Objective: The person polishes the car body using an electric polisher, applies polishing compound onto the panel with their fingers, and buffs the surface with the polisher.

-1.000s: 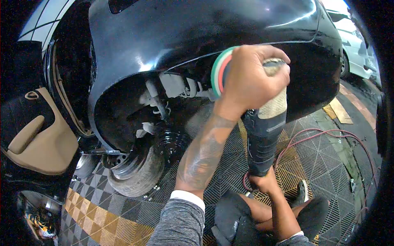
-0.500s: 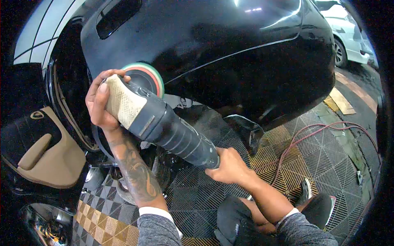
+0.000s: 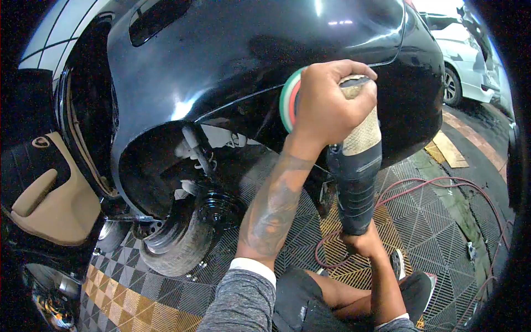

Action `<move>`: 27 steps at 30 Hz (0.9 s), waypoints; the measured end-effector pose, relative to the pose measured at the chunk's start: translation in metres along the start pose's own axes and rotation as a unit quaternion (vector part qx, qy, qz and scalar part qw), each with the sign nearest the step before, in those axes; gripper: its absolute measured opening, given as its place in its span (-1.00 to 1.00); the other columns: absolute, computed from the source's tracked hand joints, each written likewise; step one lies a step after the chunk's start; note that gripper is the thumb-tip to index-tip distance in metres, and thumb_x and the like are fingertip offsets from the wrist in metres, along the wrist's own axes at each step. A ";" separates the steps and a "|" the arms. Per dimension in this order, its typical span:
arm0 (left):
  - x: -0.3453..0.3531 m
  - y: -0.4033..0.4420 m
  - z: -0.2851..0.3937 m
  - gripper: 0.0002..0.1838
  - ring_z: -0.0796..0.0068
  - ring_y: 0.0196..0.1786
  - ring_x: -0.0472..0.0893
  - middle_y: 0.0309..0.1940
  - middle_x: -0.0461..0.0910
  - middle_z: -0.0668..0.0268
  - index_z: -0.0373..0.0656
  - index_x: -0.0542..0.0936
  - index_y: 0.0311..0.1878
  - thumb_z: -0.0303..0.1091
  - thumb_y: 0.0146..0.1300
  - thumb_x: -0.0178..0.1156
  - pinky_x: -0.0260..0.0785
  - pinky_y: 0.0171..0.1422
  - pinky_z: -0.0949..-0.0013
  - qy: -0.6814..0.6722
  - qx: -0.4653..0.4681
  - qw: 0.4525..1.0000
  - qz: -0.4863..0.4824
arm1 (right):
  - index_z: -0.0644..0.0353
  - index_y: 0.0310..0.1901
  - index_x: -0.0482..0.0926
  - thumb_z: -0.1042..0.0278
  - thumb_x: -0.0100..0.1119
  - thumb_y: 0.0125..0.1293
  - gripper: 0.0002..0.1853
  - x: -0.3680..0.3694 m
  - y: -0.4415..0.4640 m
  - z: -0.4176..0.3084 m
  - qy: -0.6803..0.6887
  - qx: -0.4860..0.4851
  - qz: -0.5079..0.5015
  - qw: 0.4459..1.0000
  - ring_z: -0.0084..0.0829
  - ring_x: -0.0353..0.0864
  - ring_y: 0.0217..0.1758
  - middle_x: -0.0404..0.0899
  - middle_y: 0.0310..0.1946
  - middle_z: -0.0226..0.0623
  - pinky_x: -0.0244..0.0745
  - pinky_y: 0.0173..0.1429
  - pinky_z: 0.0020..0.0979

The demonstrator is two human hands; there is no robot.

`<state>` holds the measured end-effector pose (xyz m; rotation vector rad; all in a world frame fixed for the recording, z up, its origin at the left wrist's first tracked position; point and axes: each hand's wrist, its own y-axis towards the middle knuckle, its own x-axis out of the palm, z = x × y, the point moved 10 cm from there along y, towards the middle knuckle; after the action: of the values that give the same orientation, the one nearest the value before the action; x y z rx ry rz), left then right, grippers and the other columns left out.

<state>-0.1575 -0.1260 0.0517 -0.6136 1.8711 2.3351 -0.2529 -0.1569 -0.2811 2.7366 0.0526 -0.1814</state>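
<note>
A black car polisher [image 3: 358, 188] with a tan textured cover on its head is between my two hands. My left hand [image 3: 334, 102] is wrapped over the polisher's head. My right hand [image 3: 365, 240] grips the rear end of its body, lower down. The round pad [image 3: 289, 99], with green and red layers, faces the glossy black car panel [image 3: 232, 61] near the bumper seam and appears to rest against it. My left hand and forearm hide part of the pad.
Left of the polisher is an open wheel arch, with a tyre [image 3: 177, 252] lying on the patterned floor tiles [image 3: 265, 221]. An open door with a beige trim panel [image 3: 61, 205] stands at left. A reddish cord [image 3: 470, 185] loops across the floor. A white car [image 3: 464, 52] is behind.
Both hands have carried the polisher to the right along the car panel, from above the wheel arch to the bumper area. Its body has swung from slanted to nearly upright in view.
</note>
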 end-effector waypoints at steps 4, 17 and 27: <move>-0.058 -0.016 0.006 -0.71 0.36 -0.20 0.75 -0.24 0.76 0.12 -0.35 0.71 -0.07 -0.35 0.23 0.27 0.63 -0.05 0.31 -0.002 -0.001 1.000 0.003 | 0.34 -0.21 0.64 0.25 0.44 -0.06 -0.59 0.043 0.007 -0.018 -0.045 -0.008 -0.102 0.994 -0.13 0.75 -0.23 0.72 -0.31 0.01 0.59 -0.06 -0.20; -0.268 -0.061 0.025 -0.48 0.01 -0.03 0.70 -0.05 0.64 -0.24 -0.57 0.52 0.14 -0.28 0.26 0.09 0.55 0.17 0.14 -0.029 -0.038 0.990 0.129 | 0.38 -0.18 0.67 0.18 0.37 -0.06 -0.54 0.136 0.023 -0.131 -0.102 -0.126 -0.231 0.959 0.12 0.72 -0.21 0.69 -0.35 0.16 0.62 -0.02 -0.12; -0.089 0.005 0.004 -0.62 0.13 -0.10 0.74 -0.12 0.70 -0.15 -0.52 0.59 0.07 -0.42 0.29 0.10 0.62 0.06 0.19 -0.126 -0.072 0.988 0.048 | 0.36 -0.28 0.67 0.14 0.38 -0.05 -0.59 0.019 0.017 -0.072 -0.056 -0.075 -0.156 0.983 0.13 0.72 -0.19 0.68 -0.36 0.19 0.63 -0.02 -0.06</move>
<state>-0.0781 -0.1077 0.0888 -0.2280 1.6688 2.4871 -0.2243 -0.1440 -0.2114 2.5481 0.4467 -0.4002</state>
